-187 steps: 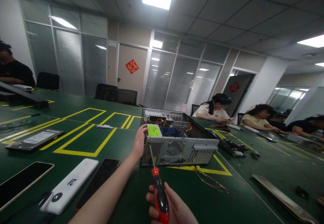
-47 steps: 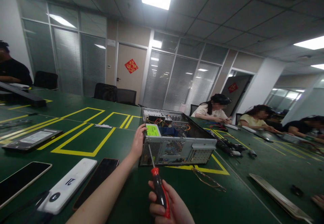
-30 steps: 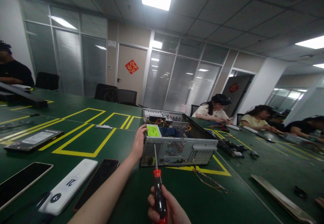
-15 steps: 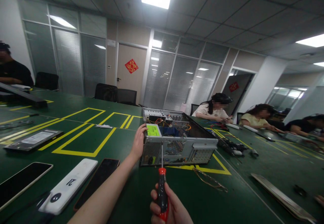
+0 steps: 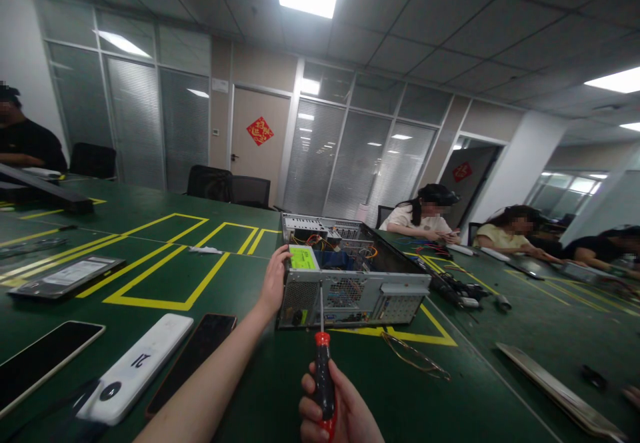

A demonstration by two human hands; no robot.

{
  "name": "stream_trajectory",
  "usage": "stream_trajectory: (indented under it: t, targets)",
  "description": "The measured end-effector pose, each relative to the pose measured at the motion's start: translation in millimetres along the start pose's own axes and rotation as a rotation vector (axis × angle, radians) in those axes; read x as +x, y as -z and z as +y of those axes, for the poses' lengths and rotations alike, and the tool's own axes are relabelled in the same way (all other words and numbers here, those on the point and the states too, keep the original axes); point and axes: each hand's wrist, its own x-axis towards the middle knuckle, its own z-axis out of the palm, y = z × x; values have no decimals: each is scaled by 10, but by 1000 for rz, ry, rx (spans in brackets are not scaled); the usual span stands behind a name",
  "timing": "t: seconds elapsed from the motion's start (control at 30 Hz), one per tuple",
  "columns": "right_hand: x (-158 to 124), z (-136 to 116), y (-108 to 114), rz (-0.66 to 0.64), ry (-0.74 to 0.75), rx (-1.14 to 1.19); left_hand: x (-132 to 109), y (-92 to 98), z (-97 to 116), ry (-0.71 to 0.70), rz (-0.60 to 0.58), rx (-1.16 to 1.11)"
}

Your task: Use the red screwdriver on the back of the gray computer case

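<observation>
An opened computer case (image 5: 400, 289) lies on its side on the green table, its rear panel facing me. Inside its near left corner sits a power supply (image 5: 303, 259) with a bright green label, and coloured cables show behind it. My left hand (image 5: 275, 276) rests against the left side of the case, fingers bent over the upper edge beside the power supply. My right hand (image 5: 330, 399) is wrapped round the handle of a red and black screwdriver (image 5: 323, 369). The screwdriver's shaft points away from me, its tip at the rear panel near the power supply's right edge.
Left on the table are a hard drive (image 5: 70, 276), a white power bank (image 5: 137, 366) and two phones. Glasses (image 5: 415, 356) lie before the case. Cables and a black adapter (image 5: 460, 289) are at right, near a thin silver panel (image 5: 555, 386). Several people sit around.
My right hand and the screwdriver's handle have shifted very slightly right, while the tip stays at the rear panel. My left hand and the case have not visibly moved.
</observation>
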Motion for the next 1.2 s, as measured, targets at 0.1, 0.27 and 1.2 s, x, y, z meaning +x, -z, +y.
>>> stream_trajectory:
  t: [0.1,0.27,1.2]
  targets:
    - [2,-30,38,-25,11,20,0,6,7,-6,-5,9]
    - [-26,-101,60,-91,3,42,-3,6,1,-15,-6,12]
    - [-124,-171,-110,296,-5,101,2,3,-7,10,1,1]
